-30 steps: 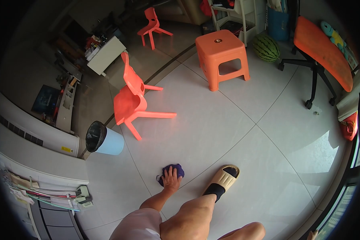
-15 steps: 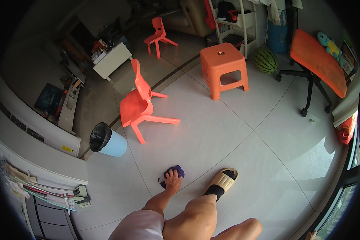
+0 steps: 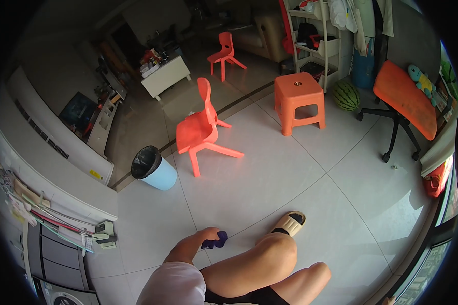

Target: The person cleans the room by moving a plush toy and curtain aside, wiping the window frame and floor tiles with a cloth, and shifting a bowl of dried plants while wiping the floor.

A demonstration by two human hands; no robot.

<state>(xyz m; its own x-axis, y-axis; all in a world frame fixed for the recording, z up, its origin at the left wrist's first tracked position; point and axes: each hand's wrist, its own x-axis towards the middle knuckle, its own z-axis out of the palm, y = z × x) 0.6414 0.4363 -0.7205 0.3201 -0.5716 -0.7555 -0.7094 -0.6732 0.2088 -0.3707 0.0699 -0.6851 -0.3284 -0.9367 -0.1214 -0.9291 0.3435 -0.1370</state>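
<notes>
My left hand [image 3: 210,235] is closed around a dark purple cloth [image 3: 218,240], which bunches out past the fingers, just above or touching the pale tiled floor [image 3: 249,193]. The cloth is left of my foot in a beige slipper [image 3: 290,222]. At the bottom right edge, beside the window frame, a small bit of my right hand [image 3: 389,301] shows; its fingers are too cut off to read.
A blue bin [image 3: 160,175] with a black liner stands left, near a red child's chair [image 3: 198,131]. Farther back are another small red chair [image 3: 223,53], an orange stool [image 3: 299,91], a watermelon [image 3: 346,96] and an orange wheeled chair [image 3: 404,101].
The view has tilted up and shifted. My left hand, earlier spread flat on the cloth, now grips it, and the cloth is bunched nearer my body.
</notes>
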